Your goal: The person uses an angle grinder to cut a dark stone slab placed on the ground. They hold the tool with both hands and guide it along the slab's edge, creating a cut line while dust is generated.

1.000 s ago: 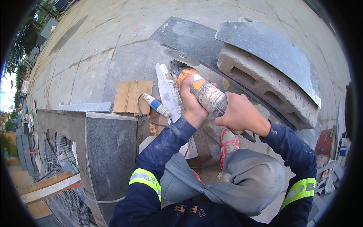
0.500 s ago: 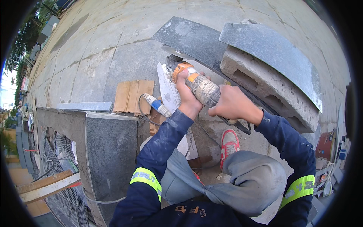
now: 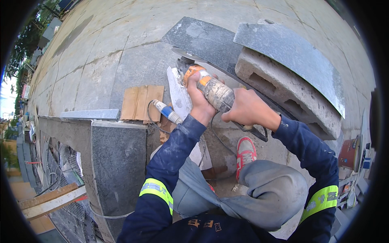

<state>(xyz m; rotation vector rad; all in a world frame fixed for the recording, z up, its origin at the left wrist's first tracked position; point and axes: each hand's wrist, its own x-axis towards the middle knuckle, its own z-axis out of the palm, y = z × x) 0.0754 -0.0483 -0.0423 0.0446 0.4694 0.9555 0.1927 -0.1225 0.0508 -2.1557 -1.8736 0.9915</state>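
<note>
Both my hands grip a dusty angle grinder point(image 3: 210, 87) with an orange front part. My left hand point(image 3: 198, 99) wraps the front of its body, just behind the disc point(image 3: 187, 54). My right hand point(image 3: 247, 109) holds the rear of the body. The disc lies at the edge of a dark grey stone slab point(image 3: 206, 38) that leans on the pavement. A blue and white plug point(image 3: 167, 111) with its cable lies just left of my left wrist.
A hollow concrete block point(image 3: 279, 89) with a grey slab point(image 3: 291, 52) on top sits to the right. A wooden board point(image 3: 139, 103) lies left of the plug. A polished dark stone block point(image 3: 117, 162) stands at lower left. My red shoe point(image 3: 245, 152) rests below the grinder.
The grinder and both hands have moved up and forward, bringing the disc to the dark slab's edge.
</note>
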